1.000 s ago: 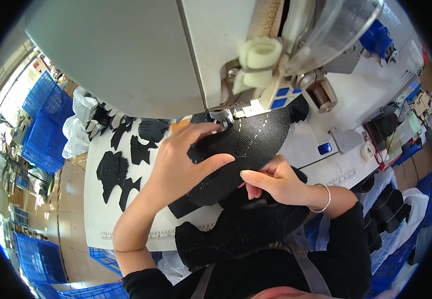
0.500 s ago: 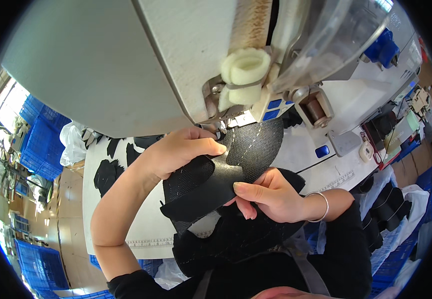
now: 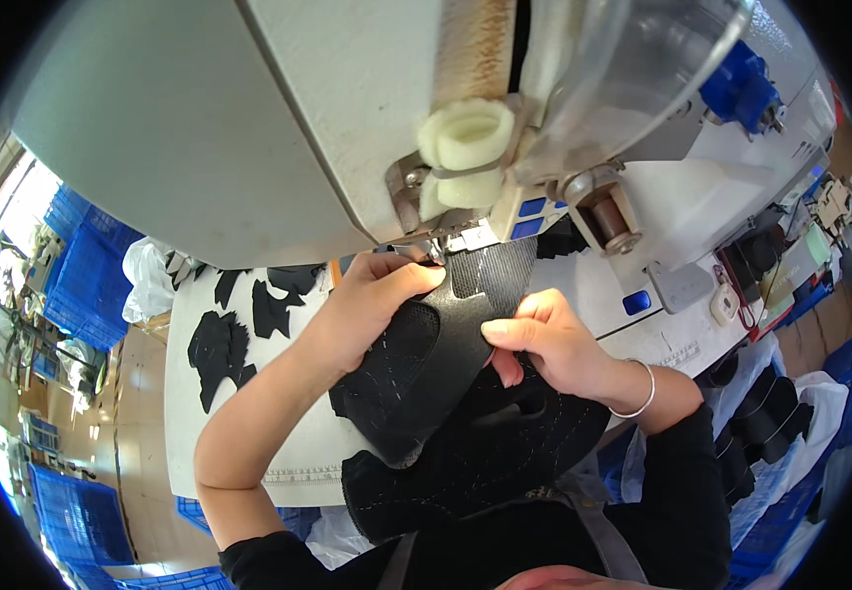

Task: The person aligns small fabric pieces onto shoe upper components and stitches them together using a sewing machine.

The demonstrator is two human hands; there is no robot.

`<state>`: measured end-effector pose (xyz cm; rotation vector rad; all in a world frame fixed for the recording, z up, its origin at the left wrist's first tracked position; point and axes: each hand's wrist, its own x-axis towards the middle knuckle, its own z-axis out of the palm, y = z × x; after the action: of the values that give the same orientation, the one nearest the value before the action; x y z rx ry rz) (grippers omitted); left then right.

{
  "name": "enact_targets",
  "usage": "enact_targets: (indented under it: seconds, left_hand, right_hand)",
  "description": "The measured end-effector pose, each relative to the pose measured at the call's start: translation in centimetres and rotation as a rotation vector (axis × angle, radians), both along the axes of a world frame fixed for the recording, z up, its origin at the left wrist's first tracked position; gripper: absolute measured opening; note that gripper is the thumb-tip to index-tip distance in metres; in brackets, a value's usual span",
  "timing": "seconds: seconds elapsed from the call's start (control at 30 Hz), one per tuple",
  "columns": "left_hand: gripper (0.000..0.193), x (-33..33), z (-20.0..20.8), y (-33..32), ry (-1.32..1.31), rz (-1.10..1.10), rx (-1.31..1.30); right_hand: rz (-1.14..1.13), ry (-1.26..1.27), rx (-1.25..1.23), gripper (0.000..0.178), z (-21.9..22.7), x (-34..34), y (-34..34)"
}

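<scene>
A black sewn piece [image 3: 445, 349], part smooth and part mesh, lies under the presser foot [image 3: 431, 250] of a large sewing machine [image 3: 190, 147]. Thumb and curled fingers of my left hand [image 3: 372, 305] close on its left side, right by the foot. On the other side my right hand [image 3: 554, 344] pinches its smooth edge between thumb and fingers, with a bracelet [image 3: 647, 388] round the wrist. The mesh part [image 3: 490, 270] runs up toward the machine. Below, a larger black stitched piece [image 3: 465, 472] hangs over the table's near edge. The needle itself is hard to make out.
Several black scraps [image 3: 217, 354] lie left on the white table [image 3: 288, 423]. A thread spool [image 3: 606, 218] and a clear plastic guard [image 3: 642, 88] sit on the machine's right. Blue crates [image 3: 87, 280] stand at left; a bag of black pieces [image 3: 765, 423] is at right.
The black piece has turned, its free lower end swinging toward me. My right hand has shifted slightly right and away from me. My left hand stays by the presser foot.
</scene>
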<state>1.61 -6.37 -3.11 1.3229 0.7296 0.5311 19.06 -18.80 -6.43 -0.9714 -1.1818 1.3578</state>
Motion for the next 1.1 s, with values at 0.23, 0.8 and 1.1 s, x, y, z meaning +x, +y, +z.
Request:
enact_targets:
  seconds: [0.23,0.8,1.1]
  left_hand:
    - [0.045,-0.4,0.8,-1.0,0.112,-0.097,0.176]
    - [0.035,-1.0,2.3,1.7,0.276,-0.151,0.532]
    - [0.021,-5.3,2.8,-0.9,0.446,0.481,1.692]
  right_hand:
    - [-0.069,-0.123,0.014,0.032,0.4,1.1,0.5]
    - [-0.105,-0.265,0.07,0.031,2.5,1.3,1.9]
    - [-0.121,-0.216,0.044,0.031,2.1,0.6,1.6]
